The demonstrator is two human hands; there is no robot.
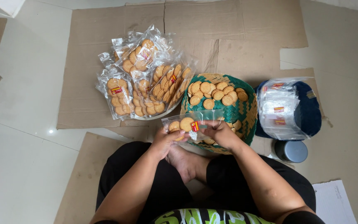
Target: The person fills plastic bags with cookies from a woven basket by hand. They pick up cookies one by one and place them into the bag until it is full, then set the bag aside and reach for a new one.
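Note:
I sit on the floor holding a clear plastic bag [192, 123] with a few round biscuits inside and a small red and yellow label. My left hand [164, 141] grips the bag's left end. My right hand [221, 133] holds its right end, just over the near rim of a green woven basket [245, 110]. Loose round biscuits [214, 93] lie in that basket.
Several filled biscuit bags [139, 81] are piled on a white plate to the left. A stack of empty clear bags [279, 108] rests on a dark blue object at the right. A small grey lidded tub [291, 151] stands below it. Flattened cardboard [228, 29] covers the tiled floor.

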